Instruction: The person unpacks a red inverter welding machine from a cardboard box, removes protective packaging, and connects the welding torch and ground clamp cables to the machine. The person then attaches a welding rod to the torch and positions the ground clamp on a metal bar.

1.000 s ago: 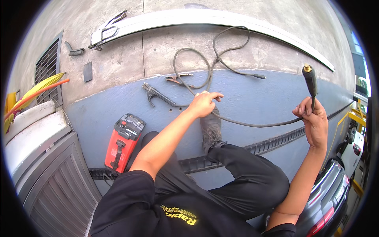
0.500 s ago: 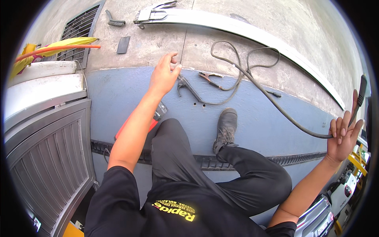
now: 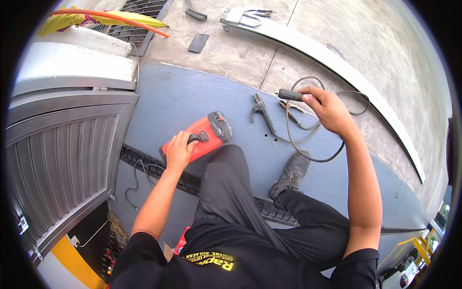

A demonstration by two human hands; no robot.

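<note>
My left hand is closed on the black handle of a red-and-black portable machine beside my bent leg. My right hand grips a black cable plug, raised above the looped dark cable. Beneath and just left of that hand, a black electrode holder and a clamp lie on the blue painted floor.
A long white metal beam lies on the concrete, with a wire brush and dark plate nearby. A metal gate, floor grate and yellow-orange items are at left; vehicles at lower right.
My right hand has swung inward to the left with the plug. My left hand has come down and taken hold of the machine's handle. The view has turned.
</note>
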